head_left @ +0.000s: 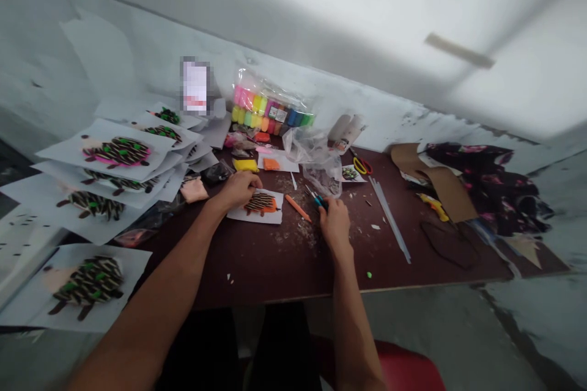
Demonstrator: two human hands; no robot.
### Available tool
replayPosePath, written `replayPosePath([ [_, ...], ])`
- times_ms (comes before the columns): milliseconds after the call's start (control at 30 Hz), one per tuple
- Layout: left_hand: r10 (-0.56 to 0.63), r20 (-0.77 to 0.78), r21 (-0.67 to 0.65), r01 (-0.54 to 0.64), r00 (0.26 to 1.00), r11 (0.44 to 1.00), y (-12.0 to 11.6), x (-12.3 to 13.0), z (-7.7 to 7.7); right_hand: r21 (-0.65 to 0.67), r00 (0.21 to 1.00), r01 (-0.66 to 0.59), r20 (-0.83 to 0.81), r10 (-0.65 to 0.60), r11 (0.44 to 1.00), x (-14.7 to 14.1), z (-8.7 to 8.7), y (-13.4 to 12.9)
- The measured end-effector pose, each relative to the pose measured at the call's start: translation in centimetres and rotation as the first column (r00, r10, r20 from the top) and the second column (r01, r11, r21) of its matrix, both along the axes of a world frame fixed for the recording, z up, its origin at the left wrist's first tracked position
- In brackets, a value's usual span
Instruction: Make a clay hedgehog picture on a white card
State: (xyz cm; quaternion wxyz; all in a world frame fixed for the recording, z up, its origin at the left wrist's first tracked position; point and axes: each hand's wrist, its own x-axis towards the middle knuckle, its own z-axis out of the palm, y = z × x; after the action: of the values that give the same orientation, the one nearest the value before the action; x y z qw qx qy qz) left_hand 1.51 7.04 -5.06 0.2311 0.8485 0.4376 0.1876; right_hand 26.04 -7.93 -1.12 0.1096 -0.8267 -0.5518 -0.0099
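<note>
My left hand (243, 188) rests over the upper left of a small white card (261, 217), its fingers bent together; whatever they pinch is hidden. On that card sits an orange clay hedgehog (269, 203) with a row of dark and pale striped spines. My right hand (335, 220) is closed around pliers (318, 199) with blue and black handles, their metal tips pointing up and left. Between the hands lies an orange pointed stick (298, 208), apart from both. Small pale scraps are scattered around it on the dark table (275, 269).
Finished hedgehog pictures (114, 153) are stacked at left. Behind are a yellow clay block (246, 165), an orange clay block (271, 164), and a bag of coloured clay (273, 107). To the right lie scissors (362, 165), glue sticks (389, 220), a yellow glue gun (435, 206) and patterned cloth (495, 189).
</note>
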Motion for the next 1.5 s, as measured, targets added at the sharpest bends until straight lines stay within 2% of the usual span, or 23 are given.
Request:
replayPosePath([
  [167, 0.016, -0.019, -0.082, -0.017, 1.0, 0.996, -0.4, 0.1, 0.9, -0.103, 0.995, 0.07, 0.081, -0.062, 0.992, 0.6, 0.6, 1.3],
  [300, 0.017, -0.047, -0.106, -0.022, 0.999, 0.994, -0.5, 0.1, 1.3, -0.051, 0.994, 0.057, 0.092, -0.052, 0.997, 0.4, 0.9, 1.1],
  [367, 0.016, -0.048, -0.092, -0.02, 0.999, 0.996, -0.4, 0.1, 1.2, -0.052, 0.995, 0.021, 0.094, -0.017, 0.998, 0.0, 1.1, 0.6],
  [500, 0.022, -0.006, -0.036, -0.023, 1.0, 0.999, -0.2, 0.1, 0.5, -0.138, 0.992, -0.036, 0.114, 0.052, 0.99, -0.8, 0.8, 0.1],
  [700, 0.031, 0.053, 0.003, -0.031, 0.998, 1.0, -0.1, 0.2, -0.1, -0.126, 0.981, -0.099, 0.151, 0.117, 0.987, -0.8, 0.1, 0.6],
  [800, 0.043, 0.058, 0.014, -0.044, 0.997, 0.999, -0.3, 0.4, 0.0, -0.076, 0.987, -0.134, 0.074, 0.139, 0.988, -1.3, 0.5, 1.0],
  [900, 0.06, 0.051, 0.005, -0.06, 0.997, 0.998, -0.5, 0.6, 0.3, 0.012, 0.969, -0.224, -0.107, 0.224, 0.975, -2.6, 1.1, 1.6],
  [1000, 0.064, 0.034, -0.017, -0.064, 0.997, 0.998, -0.7, 0.7, 0.7, 0.133, 0.841, -0.435, -0.293, 0.455, 0.89, -4.1, 1.4, 2.6],
  [1100, 0.05, 0.029, -0.03, -0.049, 0.998, 0.998, -0.7, 0.7, 0.9, 0.217, 0.718, -0.563, -0.349, 0.602, 0.797, -5.2, 1.2, 3.6],
  [1200, 0.041, 0.038, -0.025, -0.04, 0.998, 0.999, -0.6, 0.6, 0.8, 0.263, 0.682, -0.579, -0.362, 0.635, 0.772, -5.8, 0.5, 4.1],
  [1367, 0.043, 0.045, -0.022, -0.042, 0.998, 0.999, -0.4, 0.6, 0.3, 0.304, 0.707, -0.528, -0.36, 0.609, 0.793, -5.7, -0.8, 3.4],
  [1500, 0.051, 0.142, -0.035, -0.047, 0.989, 0.998, -0.2, 0.4, 0.0, 0.274, 0.718, -0.53, -0.359, 0.596, 0.803, -5.1, -1.2, 2.8],
])
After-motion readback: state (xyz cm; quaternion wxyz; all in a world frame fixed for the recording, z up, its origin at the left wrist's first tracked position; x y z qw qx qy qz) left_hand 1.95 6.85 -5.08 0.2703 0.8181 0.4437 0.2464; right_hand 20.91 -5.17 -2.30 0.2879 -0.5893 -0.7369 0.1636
